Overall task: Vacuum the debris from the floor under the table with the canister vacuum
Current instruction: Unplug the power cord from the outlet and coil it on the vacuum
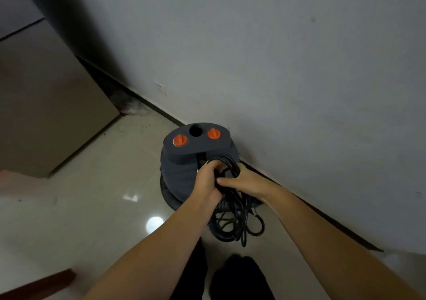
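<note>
your left hand (207, 180) and right hand (244, 182) meet over the top of the vacuum (184, 161), both with fingers curled round the bundled black cord (232, 170). loose loops of cord hang below your hands, in front of the ribbed hose (221, 205). the vacuum stands on the tiled floor (92, 184) just beside the wall (276, 69). two orange knobs (180, 140) flank a round port (196, 130) on its top. a cabinet (46, 104) stands to the left.
</note>
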Tool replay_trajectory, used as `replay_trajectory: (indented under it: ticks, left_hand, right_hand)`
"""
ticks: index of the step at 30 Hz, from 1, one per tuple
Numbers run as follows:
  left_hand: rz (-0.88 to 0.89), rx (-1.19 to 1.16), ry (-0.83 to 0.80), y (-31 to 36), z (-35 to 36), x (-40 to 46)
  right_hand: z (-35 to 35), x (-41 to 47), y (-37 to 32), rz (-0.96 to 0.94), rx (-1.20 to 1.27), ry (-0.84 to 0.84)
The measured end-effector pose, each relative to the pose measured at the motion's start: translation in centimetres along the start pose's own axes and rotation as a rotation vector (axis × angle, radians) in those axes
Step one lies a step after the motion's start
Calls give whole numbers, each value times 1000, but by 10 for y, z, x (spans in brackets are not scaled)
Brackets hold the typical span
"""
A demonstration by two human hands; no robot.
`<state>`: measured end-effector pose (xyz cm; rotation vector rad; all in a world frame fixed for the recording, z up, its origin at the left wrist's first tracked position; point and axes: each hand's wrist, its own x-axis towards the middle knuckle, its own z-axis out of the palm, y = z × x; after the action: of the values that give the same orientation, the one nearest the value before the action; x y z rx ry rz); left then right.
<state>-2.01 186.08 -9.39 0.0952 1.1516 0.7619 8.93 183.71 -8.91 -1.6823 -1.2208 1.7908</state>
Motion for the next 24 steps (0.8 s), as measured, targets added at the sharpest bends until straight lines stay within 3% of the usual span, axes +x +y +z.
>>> replay_trajectory:
  ticks: [4,7,10,14,17,21,22,24]
  left_hand:
    - [-21,-110,77,0,3,29]
    - [-46,-162,158,-7,3,48]
    - [-77,-114,176,-20,-8,66]
    - [20,-8,289,-31,-15,93]
    - [110,251,345,-40,-17,114]
    - [394,1032,387,-63,-43,137]
    - [510,1139,398,-65,-51,136]
    - [615,1102,381,-65,-68,132]
  right_hand:
    - [-15,29,15,139,29,-95]
    - [-31,53,25,135,-139,-198]
    - [-47,73,35,118,-339,-317]
    - [-45,99,59,100,-319,-339]
    - [-43,116,78,154,-283,-292]
    - [-61,157,97,225,-404,-152]
    - [-66,170,100,269,-470,-149]
    - [-72,189,101,413,-562,-178]
